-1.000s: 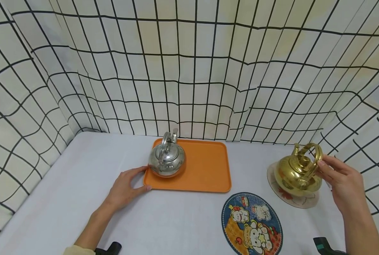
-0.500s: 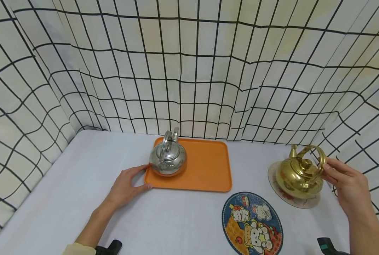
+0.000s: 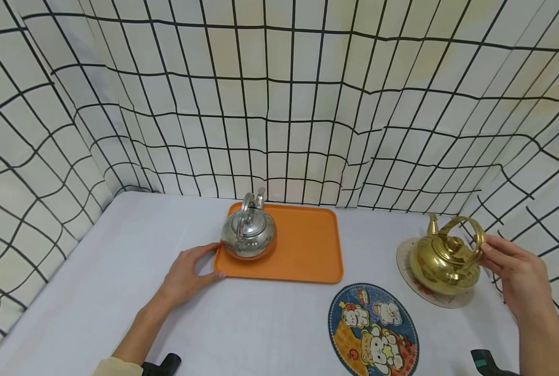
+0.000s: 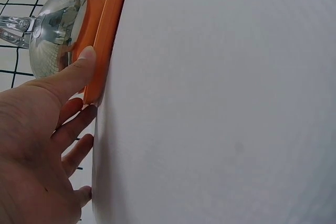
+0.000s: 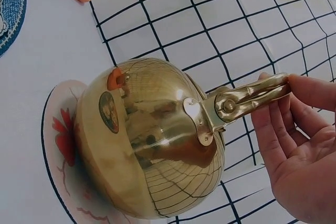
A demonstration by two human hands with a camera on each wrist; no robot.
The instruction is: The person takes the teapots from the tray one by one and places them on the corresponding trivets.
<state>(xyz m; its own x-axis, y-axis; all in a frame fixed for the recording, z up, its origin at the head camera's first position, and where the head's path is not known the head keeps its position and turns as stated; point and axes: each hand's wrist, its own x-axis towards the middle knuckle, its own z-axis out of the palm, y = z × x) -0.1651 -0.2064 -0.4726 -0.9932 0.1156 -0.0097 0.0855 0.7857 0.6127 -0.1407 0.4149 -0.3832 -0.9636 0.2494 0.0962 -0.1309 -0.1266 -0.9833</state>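
Observation:
My left hand (image 3: 183, 274) holds the near left corner of an orange tray (image 3: 307, 245), its thumb on the near rim and the index finger at the left side. On the tray's left part stands a silver teapot (image 3: 248, 235) with its loop handle up. At the far right, my right hand (image 3: 519, 271) pinches the loop handle of a gold teapot (image 3: 441, 263) between thumb and fingers. The gold teapot appears to sit on a round pale mat (image 5: 65, 145) with a red print. Its spout points away from me.
A round blue mat (image 3: 373, 329) with cartoon animals lies at the front, between the tray and the gold teapot. White cloth (image 3: 260, 324) covers the table. A black-and-white grid-patterned screen (image 3: 279, 104) rises along the back and both sides.
The gold teapot has turned a little and shifted slightly right, with my right hand following on its handle. My left hand, the tray and the silver teapot stay in place.

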